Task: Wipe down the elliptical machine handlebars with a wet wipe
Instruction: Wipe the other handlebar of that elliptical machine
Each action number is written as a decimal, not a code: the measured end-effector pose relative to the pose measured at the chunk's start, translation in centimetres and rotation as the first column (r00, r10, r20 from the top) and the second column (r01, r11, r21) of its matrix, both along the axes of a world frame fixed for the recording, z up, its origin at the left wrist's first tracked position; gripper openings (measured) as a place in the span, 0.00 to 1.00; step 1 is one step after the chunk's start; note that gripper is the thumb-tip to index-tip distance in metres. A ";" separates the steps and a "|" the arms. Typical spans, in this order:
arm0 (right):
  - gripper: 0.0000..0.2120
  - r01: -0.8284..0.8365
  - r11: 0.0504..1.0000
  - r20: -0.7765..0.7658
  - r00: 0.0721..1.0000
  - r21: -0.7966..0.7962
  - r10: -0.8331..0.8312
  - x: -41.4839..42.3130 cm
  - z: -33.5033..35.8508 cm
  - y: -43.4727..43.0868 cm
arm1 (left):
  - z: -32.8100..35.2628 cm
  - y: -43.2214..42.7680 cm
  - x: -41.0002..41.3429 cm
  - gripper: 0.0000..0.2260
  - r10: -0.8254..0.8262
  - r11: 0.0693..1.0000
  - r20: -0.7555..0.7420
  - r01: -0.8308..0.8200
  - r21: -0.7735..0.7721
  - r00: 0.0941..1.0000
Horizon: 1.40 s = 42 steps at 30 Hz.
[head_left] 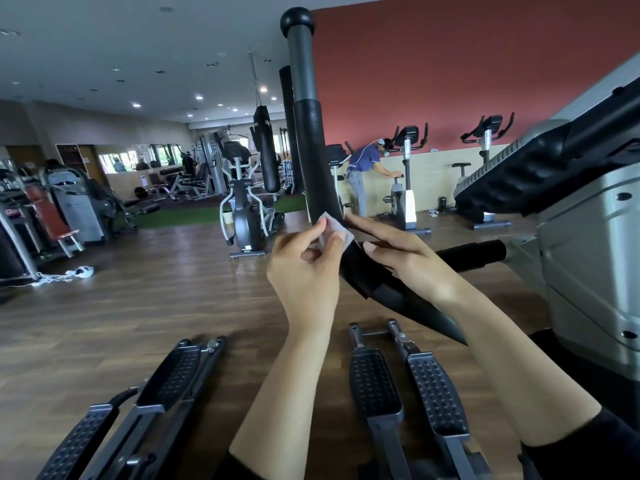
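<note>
2 hands meet on the bar: left hand pinches the wipe against it, right hand rests straight-fingered just beside, so best wrap the wipe round and stroke firmly up the length above them.

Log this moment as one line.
left hand: pinches wipe against handlebar | right hand: rests on handlebar

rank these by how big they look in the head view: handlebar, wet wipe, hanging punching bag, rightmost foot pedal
1. tall black padded handlebar
2. rightmost black studded foot pedal, enlarged by nearness
3. black hanging punching bag, far off, true size unsure
4. small white wet wipe
</note>
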State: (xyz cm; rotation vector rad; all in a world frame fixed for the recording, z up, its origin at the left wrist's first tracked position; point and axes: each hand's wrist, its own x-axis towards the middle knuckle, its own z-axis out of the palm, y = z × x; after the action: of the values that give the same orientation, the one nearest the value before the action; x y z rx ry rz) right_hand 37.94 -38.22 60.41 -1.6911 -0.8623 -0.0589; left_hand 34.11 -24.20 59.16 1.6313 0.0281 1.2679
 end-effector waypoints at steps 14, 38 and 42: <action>0.21 0.006 0.999 -0.014 1.000 0.052 -0.006 0.1 0.1 0.5 | -0.4 -0.3 0.4 0.10 -0.072 0.993 0.067 0.078 -0.091 0.995; 0.20 0.325 0.944 0.008 0.945 0.059 -0.326 2.5 4.1 5.0 | 3.0 4.9 6.8 0.09 -0.346 0.934 0.073 0.351 -0.062 0.935; 0.20 0.400 0.916 0.032 0.915 0.038 -0.401 3.3 6.0 6.4 | 4.3 5.7 9.3 0.10 -0.392 0.907 0.125 0.406 -0.112 0.911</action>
State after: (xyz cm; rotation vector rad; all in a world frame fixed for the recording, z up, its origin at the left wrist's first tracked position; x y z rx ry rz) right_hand 41.22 -31.82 66.36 -1.8198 -0.5259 -0.3845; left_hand 43.37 -18.55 63.43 1.3673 -0.2654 1.0031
